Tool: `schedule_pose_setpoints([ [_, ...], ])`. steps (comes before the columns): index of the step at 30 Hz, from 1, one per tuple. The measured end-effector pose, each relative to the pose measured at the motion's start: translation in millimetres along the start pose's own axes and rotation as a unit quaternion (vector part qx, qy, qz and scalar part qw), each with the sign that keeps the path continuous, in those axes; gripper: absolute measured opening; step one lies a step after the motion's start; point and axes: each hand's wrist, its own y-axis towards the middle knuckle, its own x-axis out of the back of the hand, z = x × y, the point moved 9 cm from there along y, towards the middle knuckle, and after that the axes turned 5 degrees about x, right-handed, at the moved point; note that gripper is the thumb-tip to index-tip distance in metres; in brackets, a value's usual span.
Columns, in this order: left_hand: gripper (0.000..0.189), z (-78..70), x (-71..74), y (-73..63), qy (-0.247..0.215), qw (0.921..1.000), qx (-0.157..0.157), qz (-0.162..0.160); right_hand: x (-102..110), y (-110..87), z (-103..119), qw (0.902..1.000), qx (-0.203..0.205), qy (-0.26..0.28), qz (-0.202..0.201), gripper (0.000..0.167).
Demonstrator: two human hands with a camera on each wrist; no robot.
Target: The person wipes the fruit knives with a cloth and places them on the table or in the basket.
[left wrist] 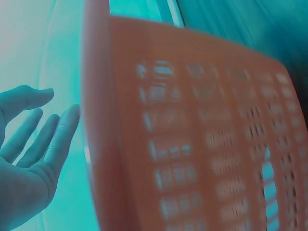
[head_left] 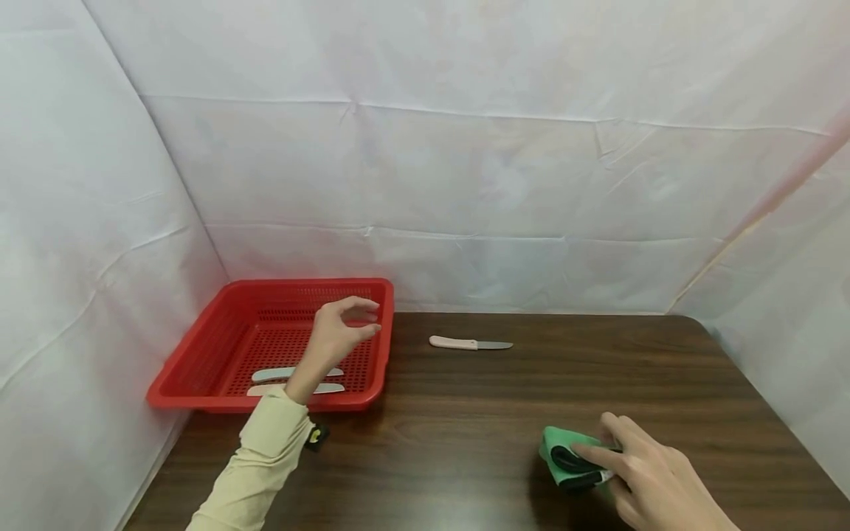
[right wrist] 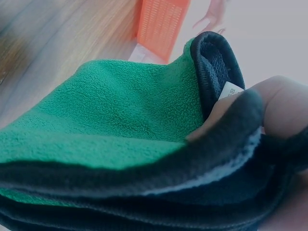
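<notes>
White creased sheeting [head_left: 465,177] is hanging beyond both hands and at either side, and a dark wood-grain table [head_left: 451,442] is spreading beneath them. The left hand [head_left: 334,335] is hovering over the right part of a red basket [head_left: 268,403], its thumb and fingers curving apart and holding nothing. Nearer than that hand, two knives are lying in the basket, one with a pale bluish handle [head_left: 271,375] and one with a pinkish handle [head_left: 262,390], the forearm partly hiding both. The right hand [head_left: 654,472] is pinching a folded green cloth [head_left: 554,439] with dark edging, a white label [right wrist: 228,90] showing beside its fingers; whether the cloth is touching the table, I cannot tell. Between the hands and farther out than the right one, another knife [head_left: 454,343] is lying on the table, its blade pointing rightward.
</notes>
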Motion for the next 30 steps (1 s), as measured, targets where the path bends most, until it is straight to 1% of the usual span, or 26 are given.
schedule_pose_setpoints([
  [3, 0.032, -4.1, -14.6, 3.1, 0.005, 0.9999, 0.009, 0.010, -0.7, 1.8, 0.1, 1.0000, 0.001, 0.001, -0.001, 0.061],
  [6, 0.032, -7.8, -29.9, 6.4, 0.008, 0.9998, 0.007, 0.015, -1.3, 2.4, -0.4, 1.0000, 0.003, 0.002, -0.001, 0.061],
  [10, 0.030, -12.4, -48.0, 11.2, 0.007, 1.0000, -0.002, 0.003, -2.4, 2.1, -2.3, 1.0000, 0.000, 0.000, 0.002, 0.062],
  [15, 0.029, -12.7, -70.4, 18.6, 0.010, 0.9999, 0.003, -0.013, -2.9, 1.6, -5.3, 1.0000, -0.003, -0.002, 0.003, 0.062],
  [17, 0.030, -10.2, -79.7, 22.3, 0.021, 0.9996, 0.008, -0.018, -2.9, 1.6, -6.1, 1.0000, -0.001, 0.000, 0.001, 0.062],
  [21, 0.031, -5.7, -96.0, 28.9, 0.059, 0.9976, 0.019, -0.031, -3.7, 1.4, -7.6, 1.0000, 0.003, 0.007, 0.003, 0.062],
  [23, 0.031, -2.8, -102.8, 31.5, 0.078, 0.9957, 0.027, -0.042, -4.3, 0.9, -8.9, 0.9999, 0.002, 0.010, 0.008, 0.063],
  [25, 0.032, 1.2, -109.8, 33.2, 0.091, 0.9937, 0.043, -0.050, -5.4, 0.3, -10.2, 0.9998, 0.000, 0.012, 0.016, 0.063],
  [27, 0.033, 5.6, -117.1, 34.5, 0.104, 0.9909, 0.059, -0.061, -6.9, -0.5, -11.4, 0.9996, -0.003, 0.017, 0.023, 0.059],
  [30, 0.033, 14.2, -129.7, 36.4, 0.115, 0.9865, 0.090, -0.075, -8.8, -2.1, -12.9, 0.9994, -0.004, 0.019, 0.028, 0.058],
])
